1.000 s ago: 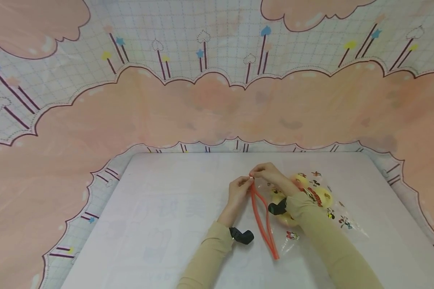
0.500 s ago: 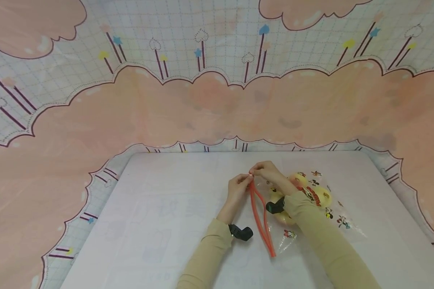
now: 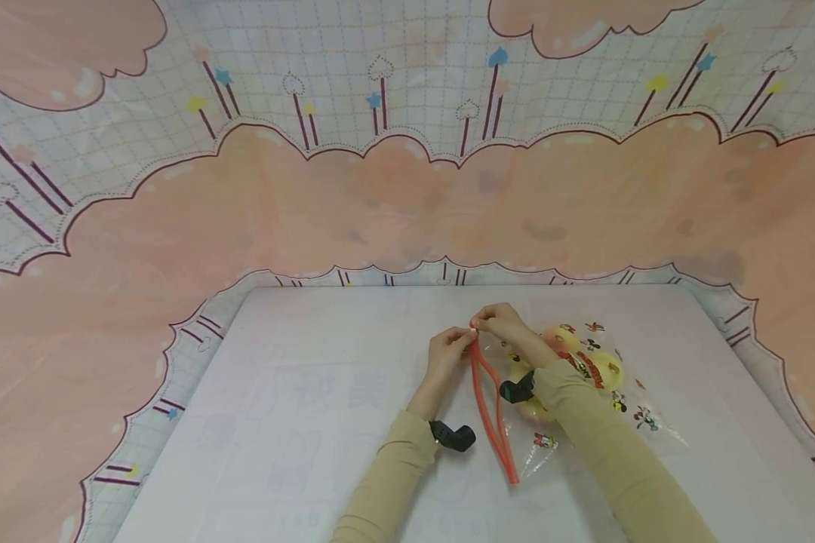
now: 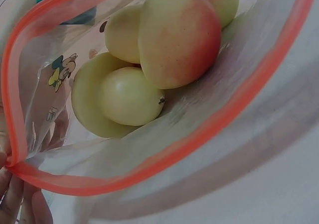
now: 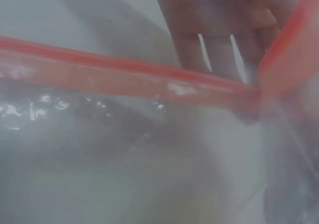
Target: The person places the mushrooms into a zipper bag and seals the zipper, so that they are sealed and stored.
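A clear plastic zip bag (image 3: pixel 645 417) with cartoon prints lies at the right of the table, its red zip strip (image 3: pixel 479 388) facing left. Near the far end of that strip, the left hand (image 3: pixel 444 358) pinches the zip with thumb and fingers. Right beside it, the right hand (image 3: pixel 505 326) pinches the same corner, its forearm crossing over the bag. Several yellow-and-red, apple-like fruits (image 4: pixel 179 37) are inside. In the left wrist view, the two sides of the zip strip (image 4: pixel 219 122) stand apart between the ends, so the mouth gapes. Fingers (image 4: pixel 15 199) hold the corner there.
The white table (image 3: pixel 299 422) reaches back to a cloth backdrop (image 3: pixel 407 211) with cloud and candle-like prints. Black wrist cameras (image 3: pixel 453 437) sit on both wrists. The right sleeve (image 3: pixel 604 437) covers part of the bag.
Both hands stay at the zip's far corner, with only slight shifts. The near end of the strip has moved a little left and away from the person.
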Demonstrator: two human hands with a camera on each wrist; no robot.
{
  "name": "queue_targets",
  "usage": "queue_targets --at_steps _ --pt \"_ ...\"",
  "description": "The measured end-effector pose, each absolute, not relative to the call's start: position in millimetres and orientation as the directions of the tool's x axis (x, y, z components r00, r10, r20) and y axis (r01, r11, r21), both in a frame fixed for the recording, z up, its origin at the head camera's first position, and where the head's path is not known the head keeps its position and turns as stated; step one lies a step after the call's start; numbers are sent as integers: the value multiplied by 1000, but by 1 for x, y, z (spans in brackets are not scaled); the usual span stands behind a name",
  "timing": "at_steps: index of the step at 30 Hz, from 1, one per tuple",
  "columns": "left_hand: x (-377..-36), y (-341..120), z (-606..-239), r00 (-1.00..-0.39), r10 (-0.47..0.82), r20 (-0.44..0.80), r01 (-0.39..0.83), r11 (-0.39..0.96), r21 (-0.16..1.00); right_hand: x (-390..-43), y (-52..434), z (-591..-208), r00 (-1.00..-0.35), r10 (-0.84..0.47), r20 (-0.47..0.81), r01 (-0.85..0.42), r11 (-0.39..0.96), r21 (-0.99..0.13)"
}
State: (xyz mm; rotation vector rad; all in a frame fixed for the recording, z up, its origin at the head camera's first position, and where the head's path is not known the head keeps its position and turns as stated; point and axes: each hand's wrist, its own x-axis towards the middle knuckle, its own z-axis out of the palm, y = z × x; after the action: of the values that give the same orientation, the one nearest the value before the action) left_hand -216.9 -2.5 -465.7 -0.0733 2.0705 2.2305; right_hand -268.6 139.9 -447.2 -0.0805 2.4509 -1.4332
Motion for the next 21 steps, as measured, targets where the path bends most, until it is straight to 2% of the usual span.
queue_targets --at_steps 13,21 --pt "-218 -4 -467 -993 58 -102 -106 -73 992 -269 136 -447 -968 -186 -169 28 587 -809" --pt "-217 -5 -467 -994 50 -99 -101 -46 994 -268 132 -446 -971 -159 -176 47 598 -800"
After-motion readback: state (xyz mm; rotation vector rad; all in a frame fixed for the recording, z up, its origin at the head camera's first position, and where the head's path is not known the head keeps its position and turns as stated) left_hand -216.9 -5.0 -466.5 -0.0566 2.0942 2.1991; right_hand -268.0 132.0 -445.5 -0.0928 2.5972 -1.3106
